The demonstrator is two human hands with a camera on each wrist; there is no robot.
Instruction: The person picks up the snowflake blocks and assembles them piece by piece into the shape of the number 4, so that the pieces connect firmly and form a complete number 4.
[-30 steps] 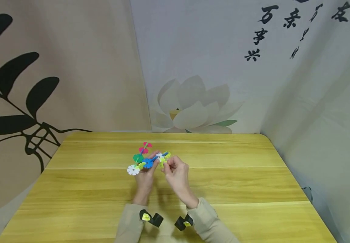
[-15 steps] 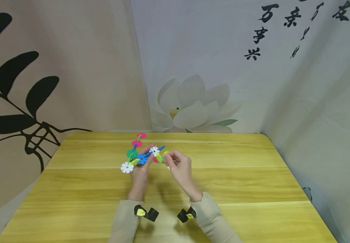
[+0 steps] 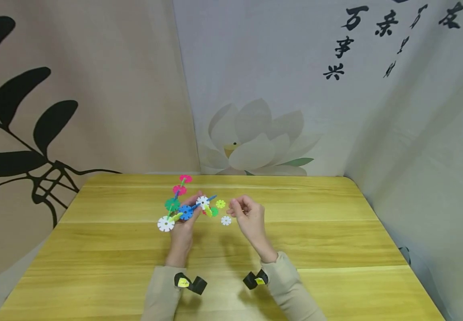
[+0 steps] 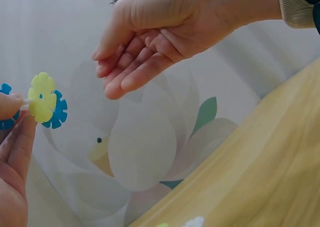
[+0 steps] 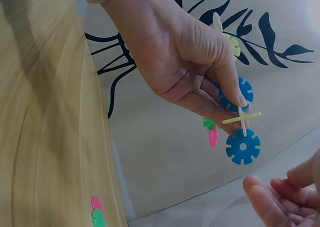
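Note:
My left hand point(image 3: 183, 227) holds a built figure of slotted plastic snowflake discs point(image 3: 185, 212) above the table. White, yellow, green, pink and blue discs are joined edge to edge in it. In the right wrist view, thumb and fingers pinch a white disc point(image 5: 243, 122) seen edge-on, which joins a yellow disc and a blue disc point(image 5: 243, 147). Apart from the figure, to its right, my right hand point(image 3: 251, 218) hovers with loosely curled fingers. The left wrist view shows nothing in that hand point(image 4: 155, 32).
On the wooden table point(image 3: 316, 240) lie a loose yellow disc point(image 3: 221, 203), a white disc point(image 3: 225, 220) and a green disc point(image 3: 214, 211) with a pink one beside it point(image 5: 96, 203). Printed curtains point(image 3: 271, 80) stand behind and beside the table.
My right hand has moved from the figure's yellow disc off to the right. The left hand has shifted a little left with the figure, and the loose discs on the table have come into view.

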